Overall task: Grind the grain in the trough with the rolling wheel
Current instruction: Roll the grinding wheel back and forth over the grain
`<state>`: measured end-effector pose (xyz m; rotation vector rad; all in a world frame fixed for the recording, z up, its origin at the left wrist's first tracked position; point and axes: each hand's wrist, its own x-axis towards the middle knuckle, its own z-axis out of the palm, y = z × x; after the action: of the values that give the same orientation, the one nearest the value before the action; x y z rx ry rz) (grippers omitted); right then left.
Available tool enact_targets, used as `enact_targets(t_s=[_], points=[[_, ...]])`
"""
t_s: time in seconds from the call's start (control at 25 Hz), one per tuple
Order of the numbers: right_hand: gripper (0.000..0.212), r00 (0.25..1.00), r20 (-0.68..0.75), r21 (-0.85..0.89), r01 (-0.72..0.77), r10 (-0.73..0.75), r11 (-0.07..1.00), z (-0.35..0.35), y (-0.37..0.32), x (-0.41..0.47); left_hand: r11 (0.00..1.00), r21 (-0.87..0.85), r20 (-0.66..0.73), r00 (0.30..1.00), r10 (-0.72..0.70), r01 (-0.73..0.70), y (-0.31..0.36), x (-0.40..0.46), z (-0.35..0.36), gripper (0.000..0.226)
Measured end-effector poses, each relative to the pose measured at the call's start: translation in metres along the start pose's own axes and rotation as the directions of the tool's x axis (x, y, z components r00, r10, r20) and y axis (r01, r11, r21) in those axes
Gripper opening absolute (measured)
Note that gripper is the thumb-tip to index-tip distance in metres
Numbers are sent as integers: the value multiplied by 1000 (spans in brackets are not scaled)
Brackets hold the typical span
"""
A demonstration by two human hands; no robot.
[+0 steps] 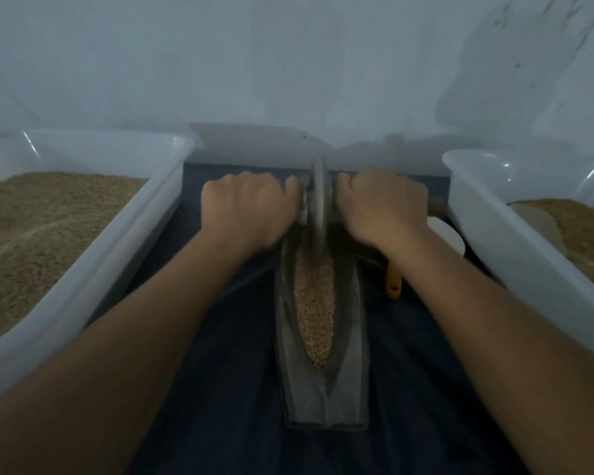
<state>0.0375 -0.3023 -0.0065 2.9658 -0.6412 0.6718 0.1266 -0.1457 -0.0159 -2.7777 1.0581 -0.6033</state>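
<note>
Grain-processing workroom (grain-filled tubs (83,269))

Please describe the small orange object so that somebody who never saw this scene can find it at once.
Start at the long grey trough of grain lying on the dark cloth. Just to its right, under the right hand's wrist, the orange handle pokes out. It is the only bright orange thing there.

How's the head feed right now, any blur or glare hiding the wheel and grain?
Head view: dim, bluish light and soft overall; the wheel is blurred, the grain in the trough readable. Small glare streaks only on the tub rims. Wide-angle bending at the edges.
</note>
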Motion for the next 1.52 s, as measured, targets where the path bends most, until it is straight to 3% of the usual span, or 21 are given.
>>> enact_targets(t_s=[0.12, 0.2, 0.28, 0.4, 0.52, 0.68, 0.8, 0.88, 1.04, 1.28, 1.44, 1.52], points=[[48, 996, -37, 56, 85, -83, 995, -14, 3, -70, 1000, -28, -169, 986, 6, -11, 9, -64, -13, 47], [50, 982, -164, 115, 112, -93, 987, -25, 3, -110, 986, -158, -279, 960, 4, -50, 6, -98, -20, 59], [53, 955, -267, 30, 143, -130, 989, -30, 3, -129, 973, -211, -307, 951, 25, -94, 3, -117, -18, 59], [60, 973, -165, 2, 162, -160, 987, -28, -1, -109, 971, -238, -178, 984, -27, -17, -1, -101, -20, 63], [60, 999, -10, 81, 43, -42, 996, -14, -1, -46, 999, -34, -36, 999, 14, -15, 1, -41, -12, 57], [43, 990, 122, 45, -83, 77, 996, -2, 2, 19, 992, -103, 124, 990, -63, 76, -9, 33, -4, 42], [47, 994, 94, 38, -58, 54, 998, -3, 5, -5, 1000, -12, -22, 999, -27, 27, 2, 7, -5, 49], [49, 999, 36, 61, 6, -9, 998, -11, 4, -50, 995, -94, -147, 988, -46, 33, 7, -37, -11, 56], [62, 981, -153, 74, 131, -118, 989, -28, -2, -117, 958, -285, -259, 965, -43, -34, 4, -114, -14, 60], [59, 997, 28, 88, 75, -77, 993, -20, -3, -69, 977, -212, -157, 986, -56, 22, 2, -58, -7, 59], [48, 991, 117, 13, -60, 58, 998, -2, 4, 6, 965, -208, 68, 987, -145, 156, -6, 21, 3, 48], [48, 994, 91, -5, -63, 63, 998, 2, 3, 14, 964, -206, 97, 984, -148, 166, -9, 28, 3, 46]])
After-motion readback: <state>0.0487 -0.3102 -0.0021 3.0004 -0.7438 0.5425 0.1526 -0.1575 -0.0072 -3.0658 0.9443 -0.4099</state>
